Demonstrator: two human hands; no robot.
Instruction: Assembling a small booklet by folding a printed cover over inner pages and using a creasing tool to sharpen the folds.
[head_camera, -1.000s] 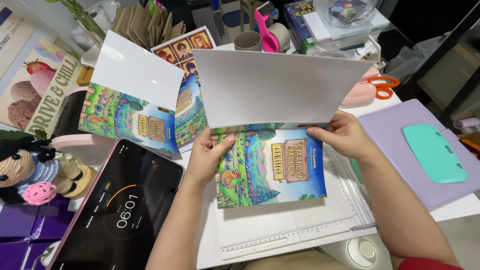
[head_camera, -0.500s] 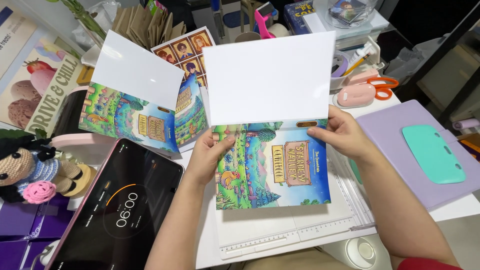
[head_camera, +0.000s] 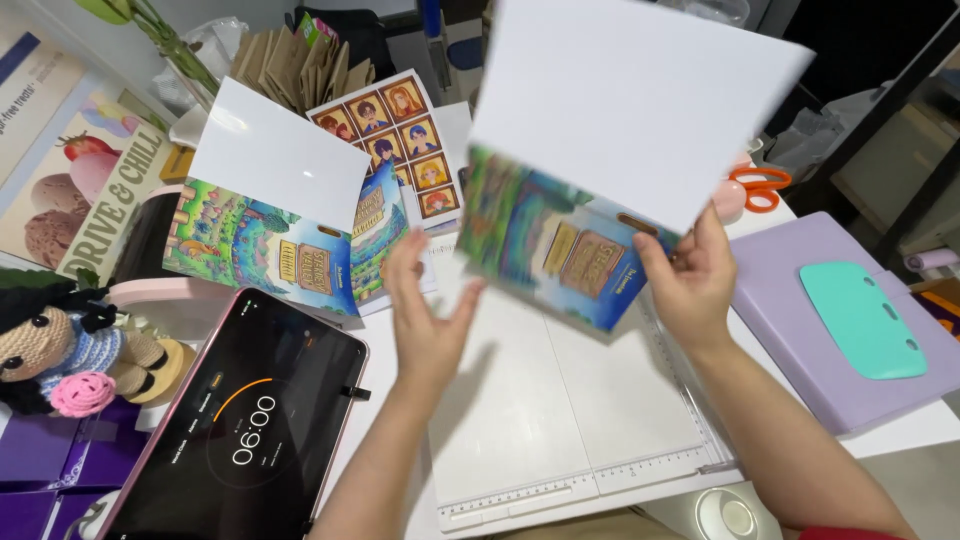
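My right hand (head_camera: 690, 280) holds a folded printed sheet (head_camera: 600, 150) up above a white scoring board (head_camera: 560, 410); the sheet's colourful landscape print faces me below a blank white flap. My left hand (head_camera: 430, 320) is open just left of the sheet, fingers spread, not touching it. A second folded sheet (head_camera: 275, 215) with the same colourful print stands to the left, behind a tablet (head_camera: 235, 420).
A sheet of small portrait pictures (head_camera: 400, 140) lies behind. A lilac mat (head_camera: 830, 330) with a teal scraper (head_camera: 865, 320) sits at the right, orange scissors (head_camera: 755, 185) beyond it. A crocheted doll (head_camera: 60, 350) and purple boxes (head_camera: 45, 460) are at the left.
The sheet was pressed on the board with both hands; now my right hand has lifted it up and right, and my left hand has let go.
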